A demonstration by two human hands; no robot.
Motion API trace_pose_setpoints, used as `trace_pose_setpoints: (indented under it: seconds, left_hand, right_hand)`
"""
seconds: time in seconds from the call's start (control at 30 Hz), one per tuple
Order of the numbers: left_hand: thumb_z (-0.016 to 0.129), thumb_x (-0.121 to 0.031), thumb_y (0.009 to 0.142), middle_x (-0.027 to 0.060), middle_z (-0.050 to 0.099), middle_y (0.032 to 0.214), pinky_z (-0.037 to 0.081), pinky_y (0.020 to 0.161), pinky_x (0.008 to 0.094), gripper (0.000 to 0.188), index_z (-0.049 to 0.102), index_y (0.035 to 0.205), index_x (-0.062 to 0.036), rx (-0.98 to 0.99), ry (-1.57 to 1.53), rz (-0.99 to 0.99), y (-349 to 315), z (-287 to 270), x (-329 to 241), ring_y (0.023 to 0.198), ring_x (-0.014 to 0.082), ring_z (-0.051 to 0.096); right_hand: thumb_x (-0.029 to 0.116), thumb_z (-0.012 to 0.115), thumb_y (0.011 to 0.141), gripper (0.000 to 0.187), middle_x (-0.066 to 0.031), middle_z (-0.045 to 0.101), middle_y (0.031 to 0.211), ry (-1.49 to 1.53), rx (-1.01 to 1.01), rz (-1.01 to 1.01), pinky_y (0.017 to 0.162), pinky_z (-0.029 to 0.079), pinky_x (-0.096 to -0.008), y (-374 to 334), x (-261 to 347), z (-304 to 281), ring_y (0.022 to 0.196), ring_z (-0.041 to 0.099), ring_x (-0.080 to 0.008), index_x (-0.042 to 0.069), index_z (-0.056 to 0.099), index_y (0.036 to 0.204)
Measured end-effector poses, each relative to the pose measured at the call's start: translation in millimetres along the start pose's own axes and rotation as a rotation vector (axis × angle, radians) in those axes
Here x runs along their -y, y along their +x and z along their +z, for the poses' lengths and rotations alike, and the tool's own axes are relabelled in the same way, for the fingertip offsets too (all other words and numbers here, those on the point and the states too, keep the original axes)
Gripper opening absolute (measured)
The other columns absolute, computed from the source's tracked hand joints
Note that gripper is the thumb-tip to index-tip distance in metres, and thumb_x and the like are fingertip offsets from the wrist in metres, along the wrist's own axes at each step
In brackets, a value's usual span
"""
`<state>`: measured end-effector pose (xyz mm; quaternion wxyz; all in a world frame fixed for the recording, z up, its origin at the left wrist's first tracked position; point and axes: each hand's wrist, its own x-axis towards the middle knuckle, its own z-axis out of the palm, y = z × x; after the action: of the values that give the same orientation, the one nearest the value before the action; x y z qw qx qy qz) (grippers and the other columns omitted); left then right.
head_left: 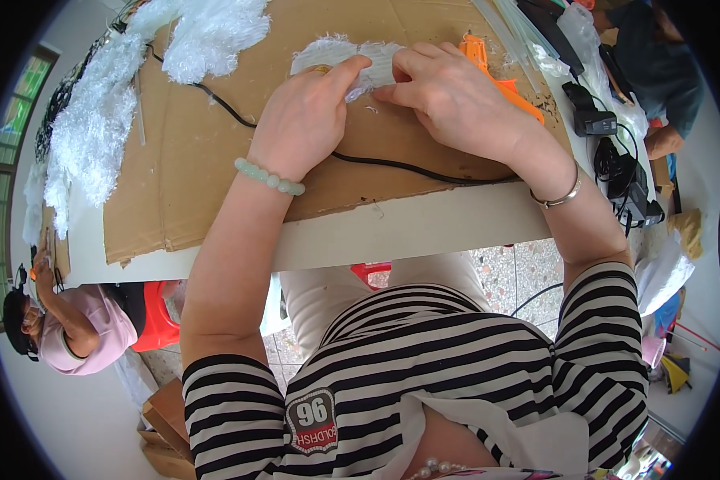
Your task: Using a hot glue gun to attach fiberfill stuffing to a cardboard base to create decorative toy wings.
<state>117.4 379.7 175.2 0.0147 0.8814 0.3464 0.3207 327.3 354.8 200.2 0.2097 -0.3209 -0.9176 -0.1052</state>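
Observation:
A small white, translucent piece with frayed, fringe-like edges (324, 51) lies on the cardboard in front of me. My left hand (312, 108) has its fingers curled at the piece's left side, thumb and forefinger closed on its near edge. From the right, my right hand (452, 96) pinches that same edge between thumb and forefinger. Both hands partly cover the piece, so its full outline is hidden. An orange hot glue gun (474, 51) lies just beyond my right hand, partly behind it.
The brown cardboard sheet (208, 180) covers much of a white table (408, 224). A black cord (424, 170) crosses it under my arms. Shiny white fringe bundles (96, 152) heap at the left; black power adapters (596, 122) sit right. Other people work at left (88, 328) and far right (656, 64).

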Motion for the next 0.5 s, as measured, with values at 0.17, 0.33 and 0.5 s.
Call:
trace_pose_setpoints:
  seconds: [0.17,0.33,0.5]
  left_hand:
    - [0.051,0.002,0.078,0.0138,0.064,0.081,0.049,0.068,0.0426,0.037,0.056,0.113,-0.0098,0.023,-0.013,-0.014,4.4,-3.1,-4.5,0.076,0.0319,0.06]
    - [0.051,0.002,0.078,0.0133,0.063,0.082,0.05,0.069,0.0425,0.036,0.056,0.112,-0.0097,0.021,-0.012,-0.009,4.1,0.6,-5.8,0.077,0.0321,0.059]
    - [0.051,0.002,0.078,0.0143,0.063,0.083,0.049,0.069,0.043,0.035,0.057,0.11,-0.009,0.023,0.0,0.007,-0.5,-0.3,-0.7,0.079,0.0326,0.059]
  right_hand:
    - [0.003,0.06,0.072,0.023,-0.0066,0.053,0.083,-0.004,-0.079,0.035,0.076,0.043,-0.0362,-0.8,3.2,10.0,0.085,0.055,-0.024,0.008,0.069,0.093]
    - [0.003,0.062,0.072,0.02,-0.0083,0.055,0.084,0.041,-0.04,-0.017,0.075,0.044,-0.0367,-0.8,6.8,-16.1,0.083,0.055,-0.0251,0.006,0.069,0.09]
    - [0.006,0.065,0.074,0.027,-0.0129,0.059,0.093,0.052,0.009,0.276,0.075,0.047,-0.0365,-23.0,-15.2,-74.2,0.086,0.058,-0.0307,0.002,0.064,0.102]
